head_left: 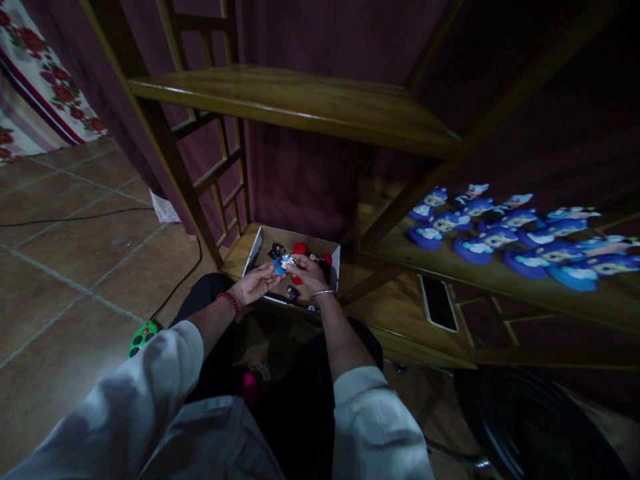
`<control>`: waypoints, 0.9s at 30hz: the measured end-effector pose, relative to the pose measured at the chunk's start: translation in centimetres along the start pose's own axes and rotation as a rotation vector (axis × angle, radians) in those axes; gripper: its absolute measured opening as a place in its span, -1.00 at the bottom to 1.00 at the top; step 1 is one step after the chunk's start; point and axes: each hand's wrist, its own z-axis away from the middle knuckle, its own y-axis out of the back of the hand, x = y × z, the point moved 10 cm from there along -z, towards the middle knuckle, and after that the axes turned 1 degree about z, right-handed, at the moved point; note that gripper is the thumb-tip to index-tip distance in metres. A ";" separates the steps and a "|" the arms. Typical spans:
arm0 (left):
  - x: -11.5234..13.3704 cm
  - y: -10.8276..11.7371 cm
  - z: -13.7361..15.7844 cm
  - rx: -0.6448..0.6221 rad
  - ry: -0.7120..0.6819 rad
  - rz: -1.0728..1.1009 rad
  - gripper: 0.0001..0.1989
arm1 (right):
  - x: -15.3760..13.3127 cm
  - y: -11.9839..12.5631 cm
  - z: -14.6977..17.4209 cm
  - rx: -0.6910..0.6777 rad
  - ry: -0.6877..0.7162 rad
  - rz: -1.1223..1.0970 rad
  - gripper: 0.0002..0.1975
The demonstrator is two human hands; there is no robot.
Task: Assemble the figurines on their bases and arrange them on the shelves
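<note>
Both my hands meet over a shallow cardboard box [336, 270] on the low wooden shelf. Between them is a small figurine [287, 262] with a blue round base and a white and dark body. My left hand [257, 283] grips it by the base, a red bead bracelet on the wrist. On the other side my right hand [309, 273] has its fingers closed on the figurine's body, below a silver bangle. Inside the box lie red round pieces [300, 249] and small dark figures [276, 251], partly hidden by my hands.
Rows of blue-based figurines [483, 243] stand on the shelf at right. A phone [440, 303] lies below them. An upper wooden shelf [295, 100] juts out above the box. A green game controller [144, 337], a black cable [185, 283] and a black round stool [540, 420] are nearby.
</note>
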 end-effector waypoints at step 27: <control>-0.3 0.3 -0.1 0.031 0.008 -0.013 -0.91 | -0.8 -0.4 0.0 -0.038 0.076 0.045 -0.64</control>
